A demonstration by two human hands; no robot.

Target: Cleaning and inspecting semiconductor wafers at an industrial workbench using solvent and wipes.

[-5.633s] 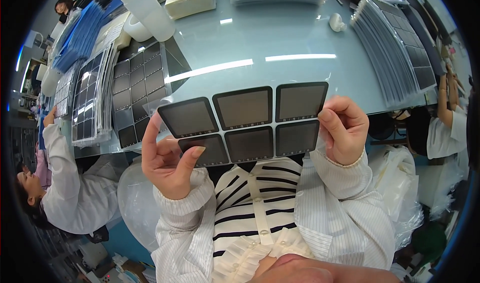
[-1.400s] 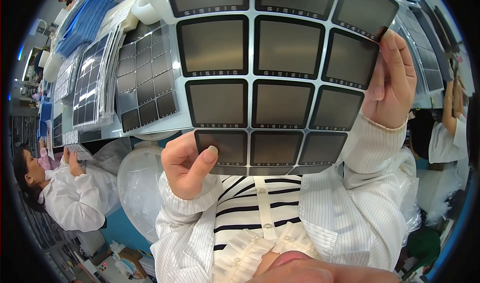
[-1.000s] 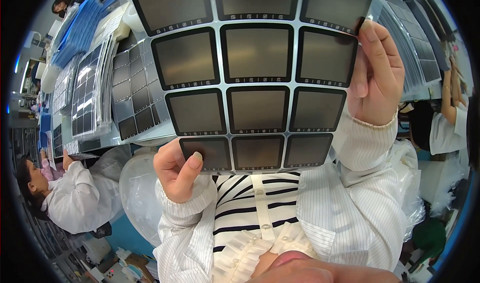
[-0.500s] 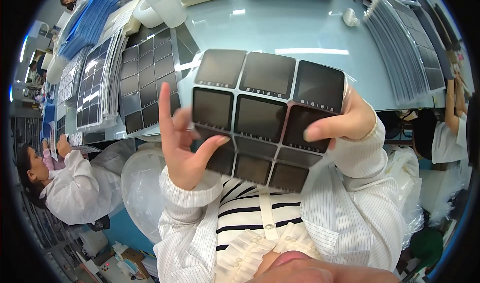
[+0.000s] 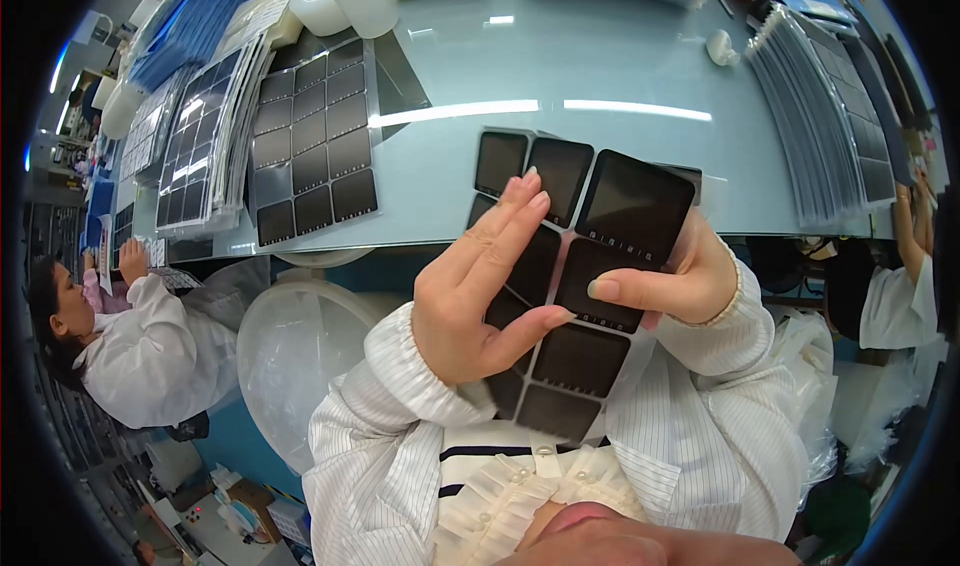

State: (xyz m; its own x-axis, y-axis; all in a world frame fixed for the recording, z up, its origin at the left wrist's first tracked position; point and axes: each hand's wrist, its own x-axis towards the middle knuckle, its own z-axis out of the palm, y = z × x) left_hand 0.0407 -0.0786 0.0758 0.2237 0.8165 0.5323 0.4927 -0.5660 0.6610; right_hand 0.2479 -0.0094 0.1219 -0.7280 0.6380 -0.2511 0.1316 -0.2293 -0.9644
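In front of my chest I hold up a clear sheet of dark, glossy, rounded-square panels point(image 5: 636, 204), set in rows with small pale marks along their edges. My right hand point(image 5: 690, 284) is closed on its right side, thumb on the face and the other fingers hidden behind. My left hand point(image 5: 462, 311) lies over the sheet's left part, fingers stretched out and thumb spread apart across the panels. The sheet is tilted and looks bent along its left side. Its lower end hangs close to my shirt.
A similar panel sheet point(image 5: 312, 156) lies at the left of the glass table point(image 5: 480, 76), beside a stack of sheets point(image 5: 205, 141). Another tall stack point(image 5: 805, 111) stands at right. White rolls point(image 5: 350, 6) are at the back. A co-worker point(image 5: 130, 336) sits at left, near a translucent bin point(image 5: 300, 366).
My left hand has moved right, from the sheet's left edge onto its face, with the fingers now laid over it. The sheet has turned and its left side has shifted inward.
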